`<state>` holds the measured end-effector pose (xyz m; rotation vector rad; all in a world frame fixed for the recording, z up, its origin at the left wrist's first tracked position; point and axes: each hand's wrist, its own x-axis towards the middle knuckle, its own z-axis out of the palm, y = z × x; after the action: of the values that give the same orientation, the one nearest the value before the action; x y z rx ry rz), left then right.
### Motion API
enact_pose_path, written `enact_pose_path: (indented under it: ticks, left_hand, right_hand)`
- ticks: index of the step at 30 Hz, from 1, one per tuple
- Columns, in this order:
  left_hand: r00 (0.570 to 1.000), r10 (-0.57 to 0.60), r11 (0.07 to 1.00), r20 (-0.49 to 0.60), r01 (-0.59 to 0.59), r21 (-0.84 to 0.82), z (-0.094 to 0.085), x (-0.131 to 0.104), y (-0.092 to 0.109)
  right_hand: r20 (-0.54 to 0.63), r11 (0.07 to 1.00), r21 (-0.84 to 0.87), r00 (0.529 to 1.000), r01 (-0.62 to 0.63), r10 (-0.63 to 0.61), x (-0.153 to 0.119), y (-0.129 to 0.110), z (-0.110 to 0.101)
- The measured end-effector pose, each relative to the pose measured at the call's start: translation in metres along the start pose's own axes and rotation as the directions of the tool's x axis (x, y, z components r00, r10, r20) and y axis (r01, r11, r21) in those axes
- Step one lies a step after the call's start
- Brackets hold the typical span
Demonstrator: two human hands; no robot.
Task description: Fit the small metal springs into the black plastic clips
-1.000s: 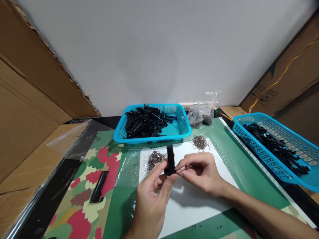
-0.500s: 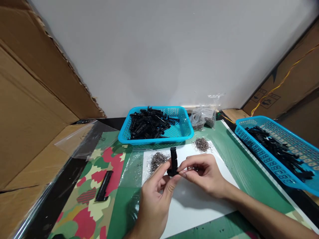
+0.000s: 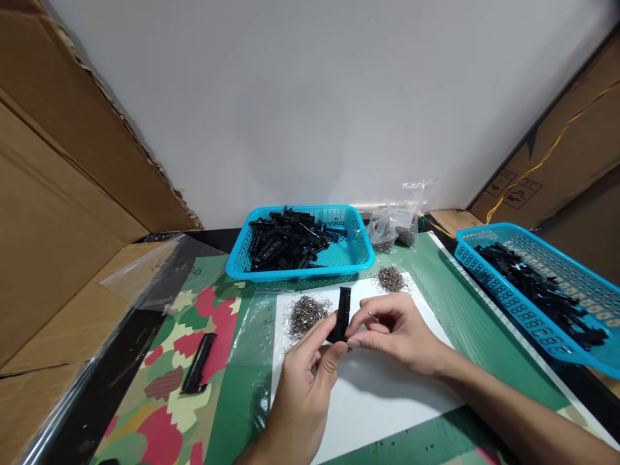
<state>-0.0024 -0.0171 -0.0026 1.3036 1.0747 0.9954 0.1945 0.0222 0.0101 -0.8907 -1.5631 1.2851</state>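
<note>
A black plastic part (image 3: 343,310) stands nearly upright over the white sheet (image 3: 382,413), gripped near its lower end by my left hand (image 3: 307,381). The fingertips of my right hand (image 3: 400,329) are pinched at the part's lower right side. A small metal piece shows between the right fingers; its full shape is hidden. Behind the left fingers lies a pile of small metal pieces (image 3: 307,315), and a smaller metal pile (image 3: 390,278) sits further back on the sheet's edge.
A blue basket (image 3: 300,276) of black parts stands at the back, another blue basket (image 3: 513,303) at the right. One black part (image 3: 198,363) lies on the patterned cover at left. Clear bags (image 3: 394,226) sit by the wall. Cardboard (image 3: 72,181) borders the left.
The black part has turned and tilted slightly to the right in my left hand. My right hand has shifted slightly, and a metal piece now shows between its fingers.
</note>
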Motion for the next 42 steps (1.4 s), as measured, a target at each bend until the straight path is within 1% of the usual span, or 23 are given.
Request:
enact_pose_path:
  ticks: [3, 5, 7, 9, 11, 12, 13, 15, 16, 17, 18, 19, 20, 22, 24, 26, 28, 30, 32, 34, 38, 40, 42]
  left_hand:
    - [0.999, -0.012, 0.999, 0.03, 0.013, -0.03, 0.001, -0.002, 0.0]
    - [0.998, -0.057, 0.996, 0.022, 0.059, -0.065, 0.001, -0.004, -0.001]
    - [0.995, -0.104, 0.99, 0.007, 0.104, -0.098, 0.001, -0.005, -0.002]
    - [0.992, -0.128, 0.986, 0.009, 0.128, -0.109, 0.0, -0.006, -0.001]
    - [0.99, -0.136, 0.986, 0.023, 0.138, -0.099, 0.001, -0.006, 0.001]
    - [0.99, -0.141, 0.986, 0.028, 0.143, -0.087, 0.001, -0.006, 0.002]
    - [0.989, -0.147, 0.986, 0.032, 0.149, -0.071, 0.001, -0.006, 0.004]
    - [0.989, -0.144, 0.989, 0.038, 0.145, -0.027, 0.0, -0.005, 0.007]
    - [0.991, -0.127, 0.992, 0.039, 0.127, 0.004, 0.0, -0.004, 0.008]
    - [0.995, -0.095, 0.995, 0.035, 0.094, 0.042, -0.001, -0.003, 0.009]
    - [0.998, -0.052, 0.995, 0.024, 0.049, 0.087, -0.002, -0.002, 0.01]
    - [1.0, 0.001, 0.991, 0.007, -0.002, 0.137, -0.004, -0.001, 0.011]
    - [0.998, 0.056, 0.98, -0.013, -0.052, 0.192, -0.005, 0.001, 0.013]
    - [0.986, 0.156, 0.942, -0.058, -0.131, 0.308, -0.008, 0.005, 0.014]
    - [0.963, 0.246, 0.893, -0.107, -0.183, 0.411, -0.01, 0.009, 0.015]
    - [0.938, 0.315, 0.846, -0.142, -0.21, 0.489, -0.011, 0.012, 0.013]
    - [0.916, 0.377, 0.791, -0.136, -0.242, 0.561, -0.013, 0.014, 0.011]
    - [0.891, 0.445, 0.718, -0.094, -0.292, 0.632, -0.015, 0.015, 0.01]
    - [0.861, 0.506, 0.646, -0.047, -0.343, 0.682, -0.016, 0.015, 0.01]
    - [0.842, 0.538, 0.608, -0.027, -0.366, 0.704, -0.017, 0.016, 0.011]
    - [0.83, 0.558, 0.552, 0.015, -0.384, 0.74, -0.016, 0.017, 0.013]
    - [0.83, 0.555, 0.521, 0.048, -0.392, 0.759, -0.015, 0.016, 0.011]
    - [0.835, 0.545, 0.499, 0.076, -0.395, 0.771, -0.014, 0.015, 0.008]
  right_hand:
    - [-0.004, 0.999, 0.049, 1.0, 0.009, -0.008, 0.0, 0.001, 0.0]
    - [-0.008, 0.996, 0.078, 1.0, 0.031, -0.031, 0.001, 0.0, 0.001]
    - [-0.027, 0.995, 0.073, 0.998, 0.065, -0.063, 0.001, -0.001, 0.002]
    - [-0.058, 0.992, 0.025, 0.991, 0.123, -0.121, 0.001, -0.002, 0.002]
    - [-0.053, 0.971, -0.089, 0.972, 0.223, -0.228, 0.001, -0.002, 0.002]
    - [-0.037, 0.939, -0.178, 0.951, 0.296, -0.307, 0.001, 0.0, 0.001]
    - [-0.013, 0.882, -0.285, 0.918, 0.376, -0.396, 0.0, 0.001, 0.0]
    - [0.056, 0.699, -0.503, 0.826, 0.509, -0.561, -0.002, 0.007, -0.001]
    - [0.088, 0.602, -0.582, 0.778, 0.547, -0.622, -0.003, 0.01, -0.002]
    - [0.113, 0.524, -0.637, 0.741, 0.565, -0.661, -0.004, 0.012, -0.002]
    - [0.131, 0.474, -0.672, 0.721, 0.569, -0.68, -0.005, 0.014, -0.003]
    - [0.14, 0.447, -0.692, 0.713, 0.566, -0.687, -0.006, 0.016, -0.003]
    - [0.141, 0.438, -0.704, 0.714, 0.559, -0.685, -0.006, 0.016, -0.004]
    - [0.135, 0.442, -0.718, 0.731, 0.537, -0.669, -0.005, 0.015, -0.005]
    - [0.126, 0.46, -0.718, 0.748, 0.522, -0.652, -0.004, 0.014, -0.007]
    - [0.121, 0.467, -0.719, 0.755, 0.514, -0.644, -0.002, 0.013, -0.008]
    - [0.137, 0.449, -0.733, 0.757, 0.511, -0.638, -0.001, 0.013, -0.01]
    - [0.16, 0.422, -0.749, 0.758, 0.51, -0.632, -0.002, 0.015, -0.011]
    - [0.182, 0.427, -0.747, 0.774, 0.51, -0.606, -0.003, 0.017, -0.013]
    - [0.191, 0.465, -0.726, 0.798, 0.507, -0.572, -0.003, 0.018, -0.015]
    - [0.175, 0.546, -0.695, 0.846, 0.469, -0.504, -0.002, 0.013, -0.019]
    - [0.179, 0.548, -0.706, 0.862, 0.448, -0.475, -0.001, 0.01, -0.02]
    - [0.191, 0.519, -0.733, 0.865, 0.441, -0.465, -0.001, 0.009, -0.021]
